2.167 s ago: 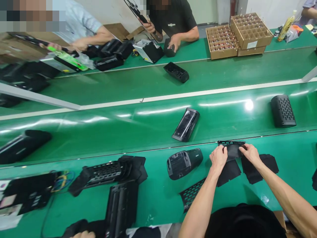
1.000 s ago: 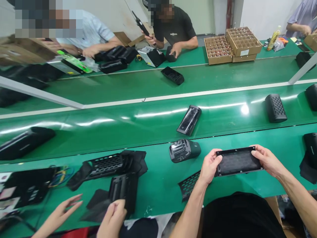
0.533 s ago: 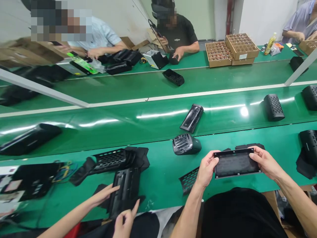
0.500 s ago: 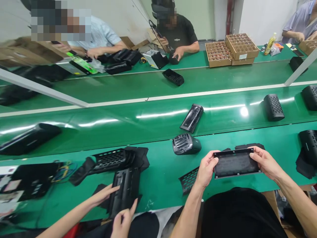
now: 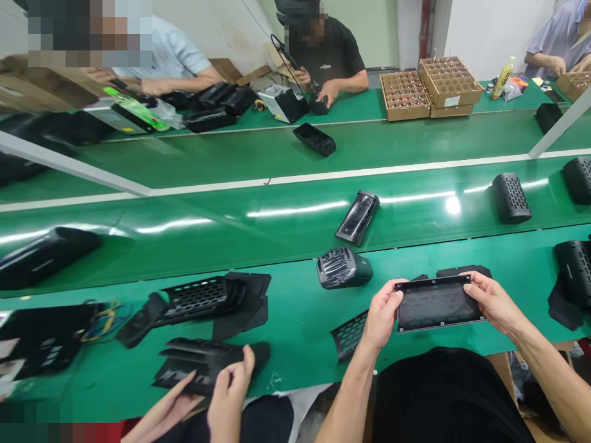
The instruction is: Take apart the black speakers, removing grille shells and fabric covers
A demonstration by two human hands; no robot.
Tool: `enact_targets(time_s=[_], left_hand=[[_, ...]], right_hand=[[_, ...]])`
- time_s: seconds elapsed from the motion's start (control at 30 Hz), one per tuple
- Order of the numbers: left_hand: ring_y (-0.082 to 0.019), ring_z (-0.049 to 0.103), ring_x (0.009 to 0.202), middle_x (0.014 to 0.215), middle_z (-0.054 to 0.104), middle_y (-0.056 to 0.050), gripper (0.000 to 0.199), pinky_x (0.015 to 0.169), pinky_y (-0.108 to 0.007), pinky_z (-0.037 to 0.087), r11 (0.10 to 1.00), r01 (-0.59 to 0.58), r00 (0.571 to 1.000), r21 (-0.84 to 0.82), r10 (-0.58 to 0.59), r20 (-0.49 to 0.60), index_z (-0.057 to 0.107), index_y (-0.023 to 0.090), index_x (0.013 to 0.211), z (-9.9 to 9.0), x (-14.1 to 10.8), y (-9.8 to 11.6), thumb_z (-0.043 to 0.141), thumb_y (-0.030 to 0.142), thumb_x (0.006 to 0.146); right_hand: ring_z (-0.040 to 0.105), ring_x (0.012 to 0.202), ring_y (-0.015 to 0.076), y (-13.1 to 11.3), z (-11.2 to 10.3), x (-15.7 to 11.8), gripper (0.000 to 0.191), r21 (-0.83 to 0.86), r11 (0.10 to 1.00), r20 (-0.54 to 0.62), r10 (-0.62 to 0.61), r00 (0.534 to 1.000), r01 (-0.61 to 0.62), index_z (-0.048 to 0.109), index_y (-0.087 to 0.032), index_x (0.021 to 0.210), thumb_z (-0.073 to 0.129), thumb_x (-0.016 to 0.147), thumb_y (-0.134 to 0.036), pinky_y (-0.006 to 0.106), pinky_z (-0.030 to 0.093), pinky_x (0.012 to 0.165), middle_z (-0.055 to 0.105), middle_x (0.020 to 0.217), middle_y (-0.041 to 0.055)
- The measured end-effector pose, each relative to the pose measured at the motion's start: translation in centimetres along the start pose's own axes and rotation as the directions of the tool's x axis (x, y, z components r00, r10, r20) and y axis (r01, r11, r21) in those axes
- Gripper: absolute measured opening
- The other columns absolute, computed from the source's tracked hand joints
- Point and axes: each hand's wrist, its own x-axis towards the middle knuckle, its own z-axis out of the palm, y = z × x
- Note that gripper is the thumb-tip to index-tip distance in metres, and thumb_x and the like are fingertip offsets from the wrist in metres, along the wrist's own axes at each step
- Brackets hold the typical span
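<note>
Between my two hands I hold a black rectangular panel [image 5: 436, 306], its inner side with a raised rim and small corner tabs facing up. My left hand [image 5: 385, 311] grips its left end, thumb on the rim. At the far end, my right hand [image 5: 492, 301] pinches the upper right corner. Just left of my left forearm lies a black perforated grille [image 5: 349, 337] on the green table. Behind the panel, dark flat sheets [image 5: 464, 271] are partly hidden. A black speaker-like housing [image 5: 345, 269] with a shiny film-covered end stands farther back.
A co-worker's hands [image 5: 231, 387] hold a black housing part [image 5: 207, 363] on my left. More perforated covers [image 5: 198, 299] lie there. A green conveyor belt [image 5: 286, 227] carries several housings. Across it, people work beside cardboard trays [image 5: 405, 95].
My hands and the panel stay nearly still. The co-worker at left has turned and tilted the black housing part. The view has shifted slightly.
</note>
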Motion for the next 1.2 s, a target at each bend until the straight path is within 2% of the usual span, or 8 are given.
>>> enact_targets(time_s=[0.17,0.33,0.53,0.7,0.83,0.97,1.07,1.2], left_hand=[[-0.017,0.062,0.077,0.085,0.070,-0.002,0.043,0.072,-0.027,0.051,0.999,0.010,1.000,-0.041,-0.009,0.023,0.073,0.017,0.111,0.2,0.0,0.2,0.078,0.045,0.079],[-0.018,0.063,0.081,0.098,0.074,-0.005,0.043,0.072,-0.026,0.050,0.999,0.009,1.000,-0.042,-0.008,0.027,0.072,0.017,0.113,0.1,-0.2,0.3,0.077,0.035,0.074],[-0.015,0.057,0.072,0.091,0.071,-0.004,0.047,0.065,-0.025,0.045,1.000,-0.009,1.000,-0.030,0.009,0.027,0.073,0.018,0.116,-0.1,-0.5,0.6,0.077,0.035,0.073],[-0.022,0.067,0.085,0.095,0.075,-0.007,0.051,0.076,-0.031,0.052,0.972,-0.010,1.000,-0.237,0.011,0.003,0.074,0.017,0.112,0.8,-0.7,1.2,0.082,0.051,0.075],[-0.031,0.073,0.101,0.101,0.078,-0.010,0.064,0.090,-0.042,0.057,0.898,-0.002,0.997,-0.440,-0.032,-0.071,0.074,0.019,0.110,1.6,-0.8,0.9,0.070,0.075,0.081],[-0.034,0.073,0.112,0.111,0.081,-0.010,0.064,0.101,-0.047,0.056,0.802,0.002,0.977,-0.598,-0.129,-0.169,0.078,0.019,0.110,2.3,-0.7,0.2,0.068,0.077,0.083],[-0.035,0.070,0.123,0.115,0.081,-0.011,0.066,0.107,-0.047,0.055,0.765,0.017,0.971,-0.644,-0.166,-0.172,0.082,0.020,0.105,3.0,-0.6,0.0,0.065,0.080,0.084],[-0.041,0.059,0.138,0.123,0.079,-0.015,0.084,0.112,-0.052,0.052,0.787,0.052,0.983,-0.615,-0.149,-0.108,0.082,0.019,0.102,4.7,-0.4,0.3,0.054,0.095,0.079]], right_hand=[[0.071,0.086,0.0244,0.0,0.0,0.2,0.053,-0.020,1.000,-0.028,0.019,0.999,-0.020,0.072,-0.024,0.107,0.089,0.076,-0.063,0.035,0.054,0.080,0.079,0.096,0.0052],[0.069,0.083,0.0233,0.1,0.1,0.1,0.052,0.004,0.999,-0.035,0.041,0.999,-0.041,0.074,-0.024,0.108,0.089,0.076,-0.062,0.033,0.053,0.075,0.078,0.096,0.0048],[0.065,0.077,0.0187,0.0,-0.5,-0.2,0.049,0.039,0.997,-0.041,0.065,0.997,-0.063,0.077,-0.028,0.112,0.091,0.077,-0.059,0.028,0.053,0.069,0.076,0.095,0.0016],[0.062,0.070,0.0194,-0.2,-0.9,-0.8,0.051,0.029,0.999,-0.031,0.037,0.999,-0.036,0.081,-0.027,0.116,0.089,0.078,-0.060,0.031,0.053,0.066,0.075,0.086,0.0034],[0.059,0.068,0.0210,0.3,-1.0,-1.8,0.051,0.014,1.000,-0.060,-0.006,0.998,0.007,0.084,-0.026,0.114,0.088,0.079,-0.062,0.035,0.052,0.065,0.075,0.082,0.0061],[0.063,0.073,0.0238,0.8,-0.7,-3.0,0.048,0.033,0.999,-0.088,-0.010,0.996,0.013,0.085,-0.027,0.115,0.086,0.081,-0.060,0.039,0.055,0.070,0.078,0.090,0.0085],[0.066,0.078,0.0250,1.1,0.0,-3.6,0.046,0.087,0.996,-0.124,-0.018,0.992,0.029,0.084,-0.030,0.118,0.086,0.082,-0.058,0.040,0.058,0.075,0.080,0.096,0.0084],[0.071,0.084,0.0269,1.6,1.5,-3.7,0.044,0.192,0.981,-0.119,-0.010,0.993,0.033,0.082,-0.033,0.122,0.086,0.084,-0.054,0.041,0.059,0.078,0.082,0.102,0.0090]])
